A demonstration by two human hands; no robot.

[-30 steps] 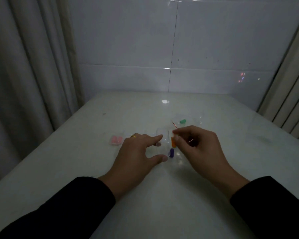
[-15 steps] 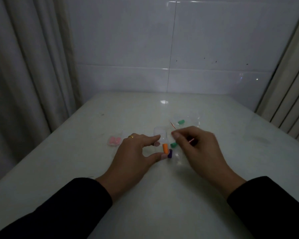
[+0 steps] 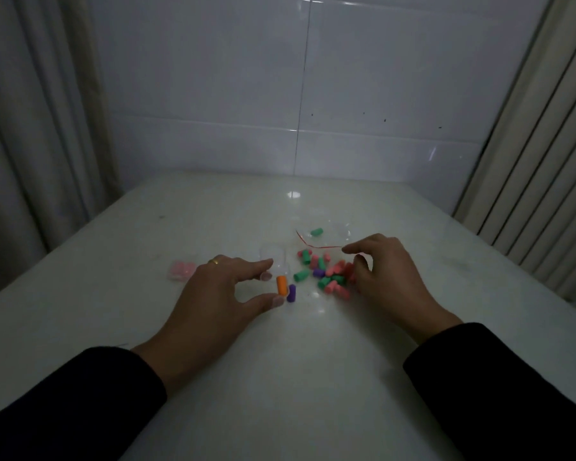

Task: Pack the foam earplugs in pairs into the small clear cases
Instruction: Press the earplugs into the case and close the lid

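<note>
Orange earplug (image 3: 281, 285) — between left-hand fingers (image 3: 266, 276)

A glossy white bench (image 3: 313, 377) stands against a wall (image 3: 363, 94) of plain white tiles with thin dark joints and a few small dark specks. Pale grey curtains (image 3: 30, 128) hang at the left; cream vertical slats (image 3: 546, 144) stand at the right. Both sleeves (image 3: 64, 410) are black. The left hand (image 3: 220, 294) wears a gold ring (image 3: 214, 261). An orange plug (image 3: 281, 285) and a purple plug (image 3: 291, 293) sit in a clear case (image 3: 273, 257). The pile (image 3: 326, 274) mixes green, pink and purple plugs. One green plug (image 3: 317, 232) lies in a clear bag (image 3: 340, 232) edged with a thin red line. Pink plugs (image 3: 182, 269) lie at far left.
</note>
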